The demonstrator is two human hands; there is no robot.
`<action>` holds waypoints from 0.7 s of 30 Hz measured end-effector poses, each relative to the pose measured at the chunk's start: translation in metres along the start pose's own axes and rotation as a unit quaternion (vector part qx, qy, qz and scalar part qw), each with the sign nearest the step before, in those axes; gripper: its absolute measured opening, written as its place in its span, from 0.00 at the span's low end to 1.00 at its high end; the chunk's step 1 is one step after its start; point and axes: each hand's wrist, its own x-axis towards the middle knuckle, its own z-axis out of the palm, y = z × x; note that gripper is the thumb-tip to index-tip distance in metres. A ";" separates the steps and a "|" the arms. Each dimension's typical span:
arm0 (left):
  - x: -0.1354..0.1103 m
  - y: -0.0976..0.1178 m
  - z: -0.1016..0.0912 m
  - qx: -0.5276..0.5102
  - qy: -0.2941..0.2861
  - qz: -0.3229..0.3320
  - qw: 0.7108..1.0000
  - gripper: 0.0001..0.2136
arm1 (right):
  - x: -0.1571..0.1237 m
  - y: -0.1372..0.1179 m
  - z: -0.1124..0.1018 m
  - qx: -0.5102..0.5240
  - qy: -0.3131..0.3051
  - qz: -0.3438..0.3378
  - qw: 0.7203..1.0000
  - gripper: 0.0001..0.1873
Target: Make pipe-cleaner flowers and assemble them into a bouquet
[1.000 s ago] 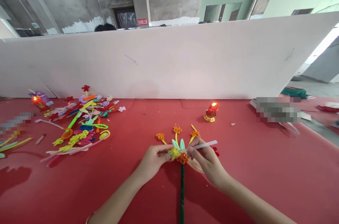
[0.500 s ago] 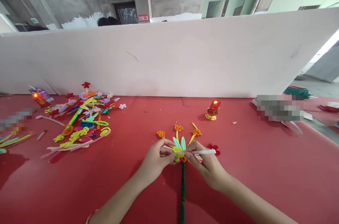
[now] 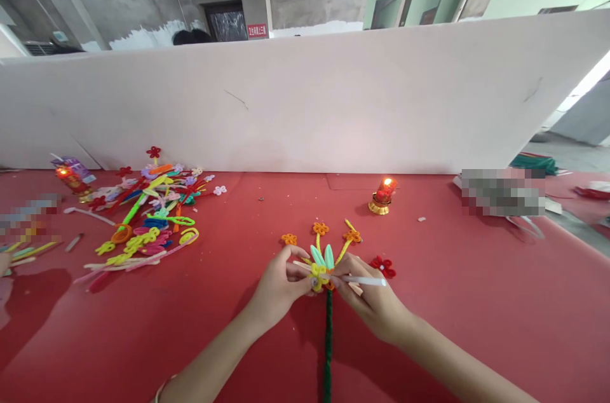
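Observation:
My left hand [image 3: 281, 282] pinches a small yellow pipe-cleaner flower [image 3: 318, 276] between thumb and fingers. In my right hand [image 3: 369, 301] is a thin whitish, translucent stick resembling a glue stick [image 3: 372, 280], its inner end at the yellow flower. Directly beneath the hands lies a bouquet with a dark green wrapped stem [image 3: 328, 346], pale green leaves [image 3: 328, 255] and orange flowers [image 3: 321, 229] on yellow stalks. Part of the bouquet is hidden by my fingers. A red flower [image 3: 382, 266] rests beside my right hand.
A lit red lamp [image 3: 382, 195] with a gold base stands beyond my right hand. Another glowing lamp [image 3: 71, 180] is at the far left. Colourful pipe-cleaner pieces [image 3: 147, 218] are heaped on the red tabletop [image 3: 229, 339]. A white panel [image 3: 295, 110] rises behind.
The stick's outer end has dipped slightly, and both hands keep almost the same place. Part of another person's hand has come in at the left edge.

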 end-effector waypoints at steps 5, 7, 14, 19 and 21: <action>0.008 -0.005 -0.014 0.016 0.031 -0.002 0.999 0.16 | -0.004 -0.001 -0.007 0.058 0.143 -0.051 0.987 0.04; 0.013 -0.002 -0.025 0.024 0.049 -0.003 0.999 0.16 | -0.003 -0.001 -0.010 0.075 0.172 -0.042 0.981 0.04; 0.017 0.020 -0.079 0.051 0.102 -0.029 0.993 0.19 | 0.005 0.004 -0.009 0.026 0.027 -0.006 0.999 0.10; 0.017 0.017 -0.101 0.046 0.070 -0.080 0.993 0.20 | 0.020 -0.002 0.006 -0.067 -0.046 -0.001 0.997 0.08; 0.018 0.013 -0.105 0.041 0.068 -0.094 0.992 0.19 | 0.030 -0.004 0.015 -0.094 -0.061 0.010 0.994 0.05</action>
